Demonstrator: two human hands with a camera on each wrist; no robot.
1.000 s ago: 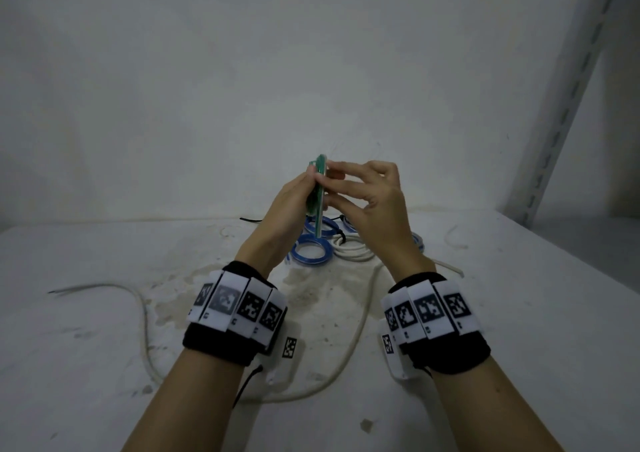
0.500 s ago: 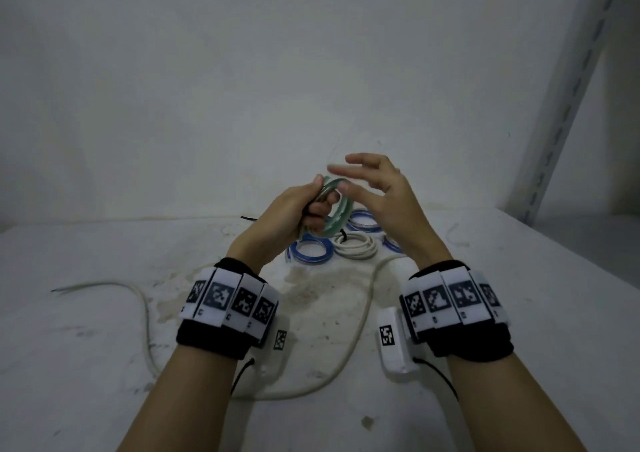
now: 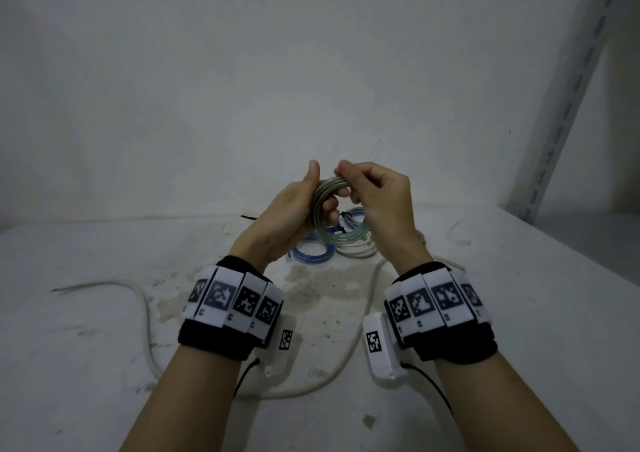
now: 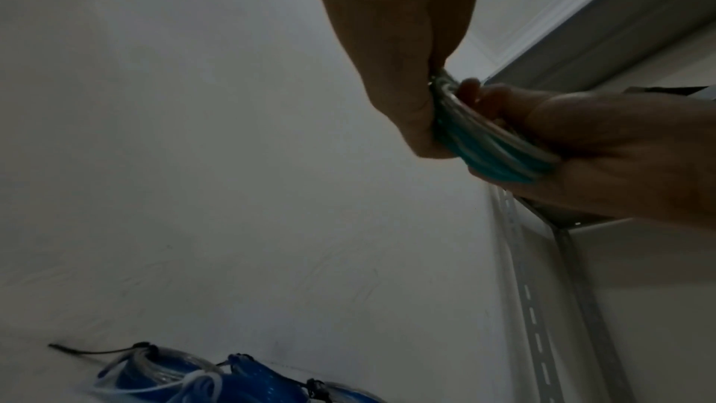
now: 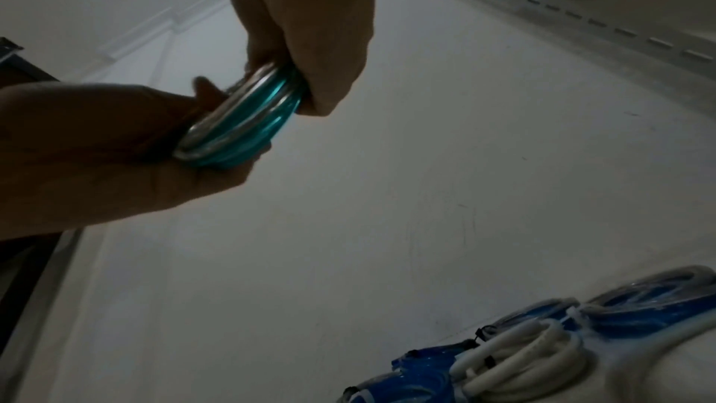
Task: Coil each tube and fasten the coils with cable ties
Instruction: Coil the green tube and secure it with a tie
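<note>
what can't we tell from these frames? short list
- Cable tie on the green coil: none made out; left hand and right hand cover much of it in all views.
- Blue coils: cut by the bottom edge in the left wrist view.
- Loose white tube: partly behind the forearms, head view.

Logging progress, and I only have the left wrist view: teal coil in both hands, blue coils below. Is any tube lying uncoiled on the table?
Observer: Yes. The head view shows a long white tube loose across the table.
Operator: Any coils besides the blue ones?
Observer: A white coil lies against the blue coils in the right wrist view.
Operator: How is the teal one gripped?
Observer: From the head view, the left hand has fingers through the teal coil; the right hand pinches its top.
</note>
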